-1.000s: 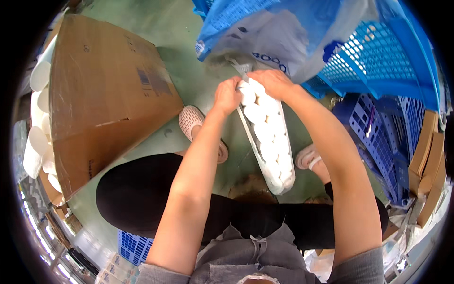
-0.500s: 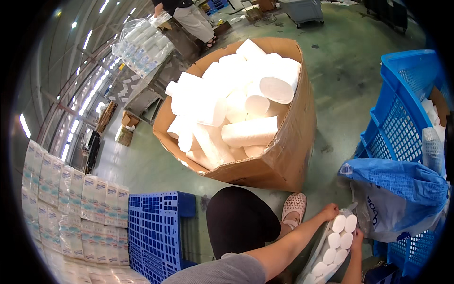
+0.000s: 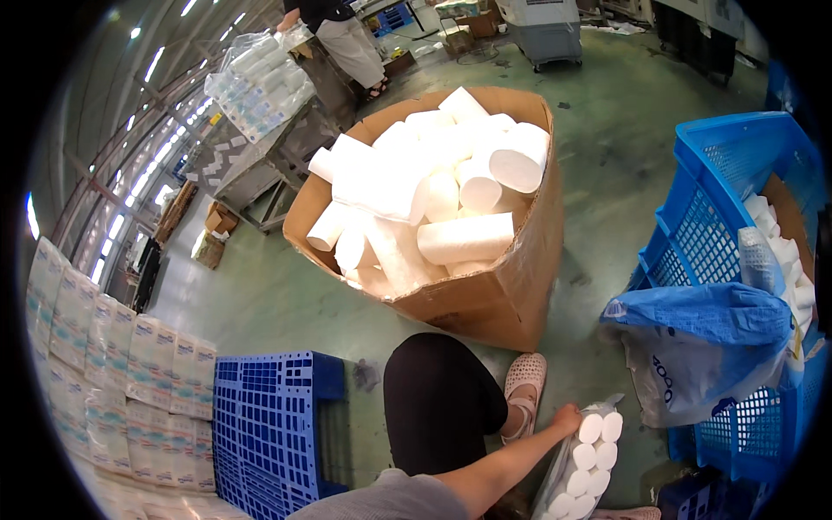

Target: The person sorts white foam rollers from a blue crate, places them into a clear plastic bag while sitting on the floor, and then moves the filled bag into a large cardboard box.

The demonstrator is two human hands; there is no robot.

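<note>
My left hand (image 3: 568, 420) grips the top edge of a clear plastic bag of small white paper rolls (image 3: 582, 472) at the lower right of the view, beside my knee in black trousers (image 3: 442, 403) and my beige shoe (image 3: 524, 386). The rolls sit stacked in rows inside the bag. My right hand does not show; it is either out of frame or hidden behind the bag.
A big cardboard box (image 3: 498, 299) heaped with large white rolls stands ahead. A blue crate (image 3: 706, 234) with a blue plastic bag (image 3: 702, 347) draped on it is at right. A blue pallet (image 3: 269, 420) and stacked wrapped packs (image 3: 104, 381) lie left. Another person (image 3: 342, 35) stands far back.
The view has swung up and left, from the bag in both hands to the cardboard box and hall. The bag now sits at the lower right with only my left hand visible on it.
</note>
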